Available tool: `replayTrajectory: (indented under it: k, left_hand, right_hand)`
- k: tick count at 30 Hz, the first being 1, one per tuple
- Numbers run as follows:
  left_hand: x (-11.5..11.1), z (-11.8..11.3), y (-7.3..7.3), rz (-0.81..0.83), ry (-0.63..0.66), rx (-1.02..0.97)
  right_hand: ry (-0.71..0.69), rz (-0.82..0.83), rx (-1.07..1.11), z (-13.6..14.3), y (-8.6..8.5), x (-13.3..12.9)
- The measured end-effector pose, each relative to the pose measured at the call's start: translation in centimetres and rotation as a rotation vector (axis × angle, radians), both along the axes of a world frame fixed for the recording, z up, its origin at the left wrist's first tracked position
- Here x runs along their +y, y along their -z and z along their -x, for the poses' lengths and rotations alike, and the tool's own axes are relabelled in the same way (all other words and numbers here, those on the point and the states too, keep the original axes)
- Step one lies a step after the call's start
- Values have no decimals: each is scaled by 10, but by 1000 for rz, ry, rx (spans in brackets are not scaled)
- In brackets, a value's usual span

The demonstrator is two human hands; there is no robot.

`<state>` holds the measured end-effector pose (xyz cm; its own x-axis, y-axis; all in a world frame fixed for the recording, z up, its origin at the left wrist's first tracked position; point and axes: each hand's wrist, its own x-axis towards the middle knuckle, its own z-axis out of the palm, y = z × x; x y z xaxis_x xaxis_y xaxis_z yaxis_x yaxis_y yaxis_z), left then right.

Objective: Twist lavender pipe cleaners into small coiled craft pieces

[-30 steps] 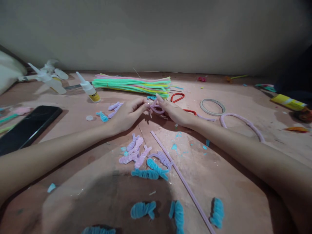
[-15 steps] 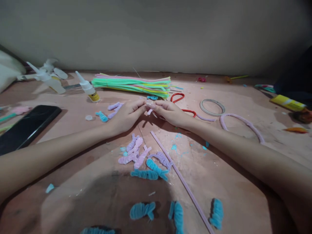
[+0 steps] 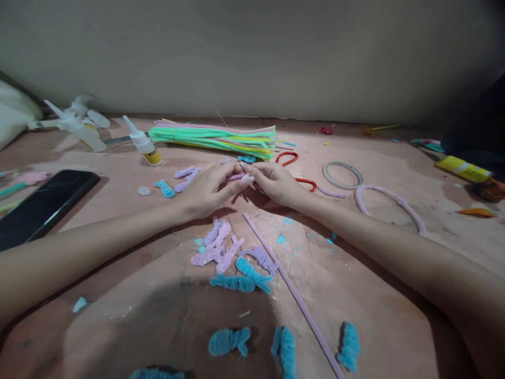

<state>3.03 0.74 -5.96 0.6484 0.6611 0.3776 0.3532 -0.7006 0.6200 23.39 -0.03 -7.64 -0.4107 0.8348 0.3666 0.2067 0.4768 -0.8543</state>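
My left hand and my right hand meet over the middle of the table, fingertips pinched together. Between them is a short pinkish-purple pipe cleaner, mostly hidden by the fingers. Below the hands lies a pile of pink and lilac coiled pipe cleaner pieces, with blue coiled pieces touching it. A long straight lilac pipe cleaner runs from near the hands to the bottom edge. Red-handled scissors lie partly behind my right hand.
A bundle of green, pink and yellow pipe cleaners lies at the back. Left stand glue bottles, near a black phone. To the right are a tape roll, a lilac pipe cleaner loop and a yellow packet.
My left thumb has shifted right and up against the right fingers. The small pipe cleaner end that hung below the fingertips now lies across my left fingers.
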Motion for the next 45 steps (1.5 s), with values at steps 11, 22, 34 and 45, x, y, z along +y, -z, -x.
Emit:
replayTrajectory:
  k: [11,22,34,45]
  left_hand:
    - [2,-1,2,28,68,-57]
    - [5,-4,2,137,159,-149]
    - [6,-3,3,236,106,-189]
    - [8,2,5,63,-60,-83]
  right_hand:
    - [-89,179,160,0,-2,-1]
    - [-88,260,231,-1,-2,-1]
    - [-48,149,103,0,-3,-5]
    - [-33,-150,-45,-9,-3,4]
